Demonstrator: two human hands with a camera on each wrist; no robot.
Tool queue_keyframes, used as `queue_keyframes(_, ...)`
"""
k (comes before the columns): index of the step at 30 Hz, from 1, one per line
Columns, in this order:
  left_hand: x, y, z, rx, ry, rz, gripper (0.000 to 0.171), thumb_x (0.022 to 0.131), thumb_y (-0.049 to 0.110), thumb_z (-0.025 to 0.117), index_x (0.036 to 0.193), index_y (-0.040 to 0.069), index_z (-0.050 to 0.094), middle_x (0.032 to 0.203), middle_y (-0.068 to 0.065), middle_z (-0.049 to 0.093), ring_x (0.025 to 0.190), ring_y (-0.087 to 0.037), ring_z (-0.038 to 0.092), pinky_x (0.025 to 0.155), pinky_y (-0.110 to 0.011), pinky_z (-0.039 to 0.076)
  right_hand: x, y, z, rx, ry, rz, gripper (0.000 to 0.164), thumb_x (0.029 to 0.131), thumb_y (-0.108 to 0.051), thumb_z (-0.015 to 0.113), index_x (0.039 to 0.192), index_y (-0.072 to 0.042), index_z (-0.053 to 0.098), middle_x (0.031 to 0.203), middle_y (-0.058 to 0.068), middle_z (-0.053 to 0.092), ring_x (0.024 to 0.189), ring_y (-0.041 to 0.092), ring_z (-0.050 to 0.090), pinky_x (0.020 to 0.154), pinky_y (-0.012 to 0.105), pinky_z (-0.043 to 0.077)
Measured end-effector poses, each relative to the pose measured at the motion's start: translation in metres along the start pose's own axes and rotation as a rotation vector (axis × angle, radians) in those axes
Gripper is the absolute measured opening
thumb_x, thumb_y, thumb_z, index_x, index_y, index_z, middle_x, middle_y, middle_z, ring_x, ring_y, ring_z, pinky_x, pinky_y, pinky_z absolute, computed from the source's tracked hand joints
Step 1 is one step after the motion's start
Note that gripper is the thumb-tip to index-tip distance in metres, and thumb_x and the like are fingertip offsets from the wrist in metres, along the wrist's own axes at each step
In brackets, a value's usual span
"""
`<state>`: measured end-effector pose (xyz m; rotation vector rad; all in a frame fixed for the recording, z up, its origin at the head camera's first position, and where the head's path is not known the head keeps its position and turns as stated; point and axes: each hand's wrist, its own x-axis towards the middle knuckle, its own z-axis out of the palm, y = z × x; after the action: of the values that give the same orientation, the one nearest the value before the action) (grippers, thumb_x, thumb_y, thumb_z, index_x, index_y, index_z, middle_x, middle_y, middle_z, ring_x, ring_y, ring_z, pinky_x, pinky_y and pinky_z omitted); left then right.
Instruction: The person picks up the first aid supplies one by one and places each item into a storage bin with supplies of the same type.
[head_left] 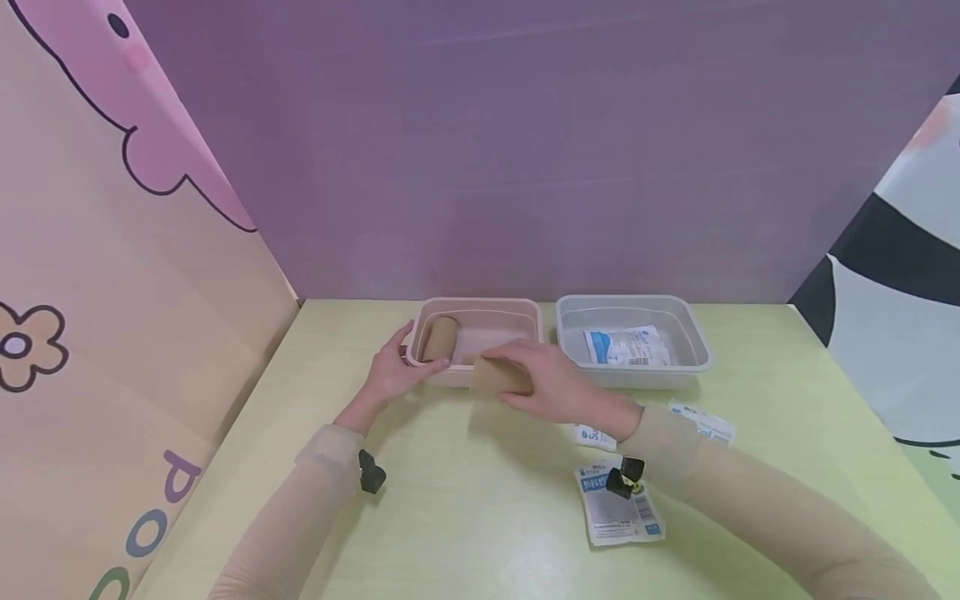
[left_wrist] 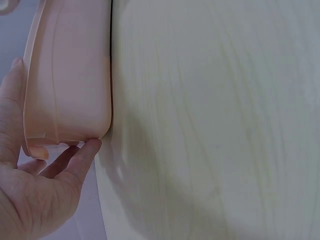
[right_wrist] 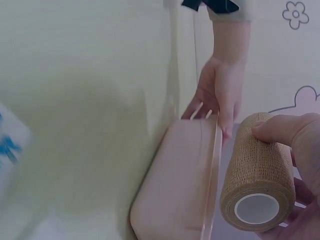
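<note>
A tan elastic bandage roll [right_wrist: 260,170] with a white core is gripped by my right hand [head_left: 551,383], thumb on one side and fingers on the other. In the head view that roll overlaps the front rim of a pink plastic bin [head_left: 510,312]. My left hand [head_left: 393,367] holds this bin by its left end; the thumb lies over the rim and the fingertips [left_wrist: 92,145] are against the outer wall. Another tan bandage roll [head_left: 441,338] lies inside the bin at its left side.
Right of the pink bin stands a white bin [head_left: 675,377] with white-and-blue packets [head_left: 630,345] in it. A flat medical packet [head_left: 618,504] lies on the table [head_left: 450,517], with other packets [head_left: 705,423] partly under my right forearm. A purple wall [head_left: 525,167] rises behind the bins.
</note>
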<state>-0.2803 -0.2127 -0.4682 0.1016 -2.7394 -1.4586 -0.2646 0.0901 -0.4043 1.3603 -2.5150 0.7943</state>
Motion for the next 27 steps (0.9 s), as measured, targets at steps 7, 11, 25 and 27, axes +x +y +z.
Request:
queue_keyframes(7, 0.000, 0.000, 0.001, 0.000, 0.000, 0.005, 0.110, 0.085, 0.045, 0.089, 0.170, 0.016, 0.026, 0.142, -0.024, 0.067, 0.109, -0.031, 0.075, 0.085, -0.035, 0.061, 0.020, 0.017, -0.013, 0.003, -0.003, 0.022, 0.061, 0.086, -0.017, 0.089, 0.141, -0.009, 0.066, 0.139, 0.010, 0.071, 0.126, 0.031, 0.068, 0.108, 0.049, 0.056)
queue_keyframes(11, 0.000, 0.002, 0.001, 0.006, 0.005, 0.012, 0.110, 0.084, 0.046, 0.089, 0.170, 0.015, 0.027, 0.137, -0.024, 0.070, 0.110, -0.031, 0.075, 0.084, -0.035, 0.061, 0.035, 0.028, -0.024, 0.005, -0.012, 0.036, 0.061, 0.088, -0.017, 0.087, 0.144, -0.007, 0.064, 0.141, 0.013, 0.070, 0.125, 0.032, 0.068, 0.106, 0.049, 0.057)
queue_keyframes(25, 0.000, 0.004, 0.003, 0.011, 0.010, 0.005, 0.110, 0.085, 0.046, 0.089, 0.170, 0.015, 0.027, 0.131, -0.023, 0.073, 0.113, -0.030, 0.074, 0.081, -0.032, 0.060, 0.074, 0.056, -0.021, -0.051, -0.063, 0.074, 0.061, 0.086, -0.016, 0.088, 0.142, -0.002, 0.065, 0.139, 0.016, 0.071, 0.125, 0.035, 0.069, 0.106, 0.049, 0.056)
queue_keyframes(27, 0.000, 0.003, 0.004, 0.007, 0.008, 0.002, 0.110, 0.085, 0.047, 0.089, 0.170, 0.015, 0.026, 0.131, -0.022, 0.073, 0.113, -0.030, 0.073, 0.082, -0.033, 0.060, 0.077, 0.059, -0.017, -0.039, -0.081, 0.087, 0.060, 0.087, -0.015, 0.088, 0.141, -0.002, 0.065, 0.139, 0.016, 0.071, 0.125, 0.034, 0.069, 0.106, 0.049, 0.056)
